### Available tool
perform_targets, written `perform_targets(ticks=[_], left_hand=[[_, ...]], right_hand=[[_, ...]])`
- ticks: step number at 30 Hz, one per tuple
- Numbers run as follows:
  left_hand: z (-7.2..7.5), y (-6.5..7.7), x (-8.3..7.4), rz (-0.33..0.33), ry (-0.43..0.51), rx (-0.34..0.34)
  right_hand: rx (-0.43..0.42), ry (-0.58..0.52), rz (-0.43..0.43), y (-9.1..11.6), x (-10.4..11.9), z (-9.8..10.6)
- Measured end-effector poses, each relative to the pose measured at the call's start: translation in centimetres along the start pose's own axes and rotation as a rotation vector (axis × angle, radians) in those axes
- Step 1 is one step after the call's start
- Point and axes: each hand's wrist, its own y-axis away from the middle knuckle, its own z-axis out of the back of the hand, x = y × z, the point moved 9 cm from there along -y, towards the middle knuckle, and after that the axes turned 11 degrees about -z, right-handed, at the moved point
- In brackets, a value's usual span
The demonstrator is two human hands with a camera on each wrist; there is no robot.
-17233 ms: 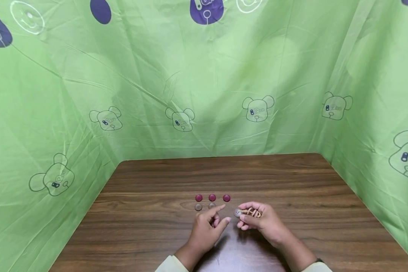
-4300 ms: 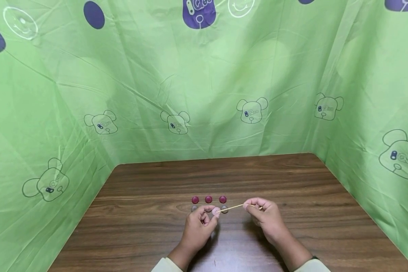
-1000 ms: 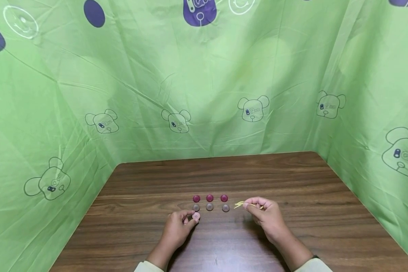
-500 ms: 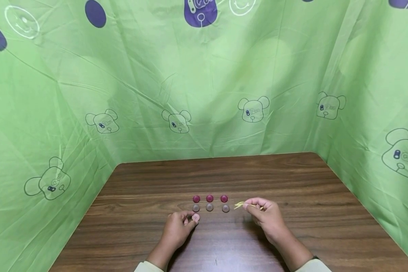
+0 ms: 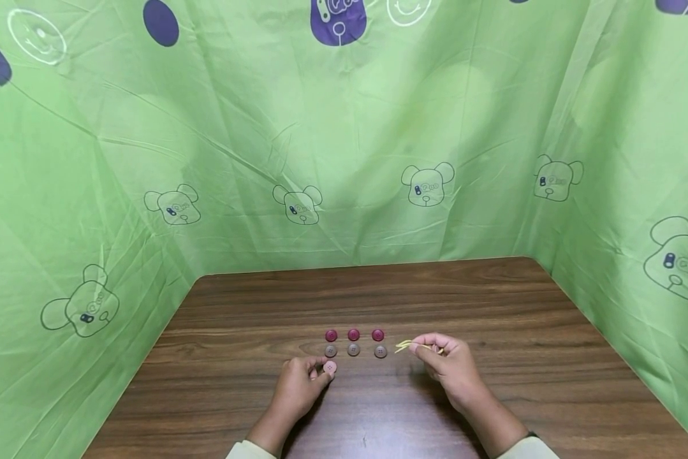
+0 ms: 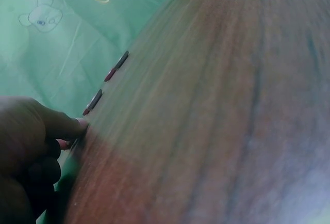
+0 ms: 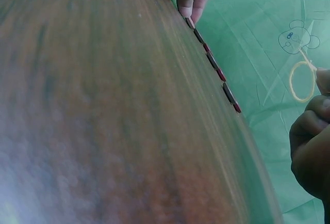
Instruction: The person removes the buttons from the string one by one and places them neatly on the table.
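Note:
My left hand [image 5: 298, 386] has thumb and index finger at the edges of a pink four-hole button [image 5: 329, 367], down at the wood tabletop. That button lies just below the left one of three grey-brown buttons [image 5: 353, 350], which form a row. Three dark red buttons [image 5: 353, 335] make another row directly behind them. To the right, my right hand [image 5: 448, 363] pinches a thin yellow cord [image 5: 403, 345] above the table, its ends sticking out to the left. In the right wrist view a loop of the cord [image 7: 292, 85] hangs from the fingers.
The brown wood-grain table [image 5: 234, 319] has its far edge against a green cloth backdrop [image 5: 355, 236] printed with bear heads. The same cloth rises along the left and right sides.
Earlier my right hand held a grey-brown button on the cord, later set in its row. My left hand then took the pink button off the cord, carried it left and lowered it to the table.

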Motion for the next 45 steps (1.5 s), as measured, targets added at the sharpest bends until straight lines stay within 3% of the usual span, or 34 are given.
perform_targets(ticks=[18, 29, 37, 45], left_hand=[[0.0, -0.1, 0.2, -0.003, 0.017, 0.002], [0.3, -0.1, 0.5, 0.027, 0.022, -0.039], [0.5, -0.2, 0.6, 0.055, 0.039, -0.067], [0.9, -0.1, 0.5, 0.063, 0.07, -0.102]], right_hand=[[0.018, -0.018, -0.043, -0.1, -0.6, -0.1], [0.189, -0.054, -0.078, 0.0, -0.6, -1.4], [0.344, -0.094, 0.028, 0.1, 0.0, -2.8], [0.264, -0.066, 0.074, 0.1, 0.2, -2.3]])
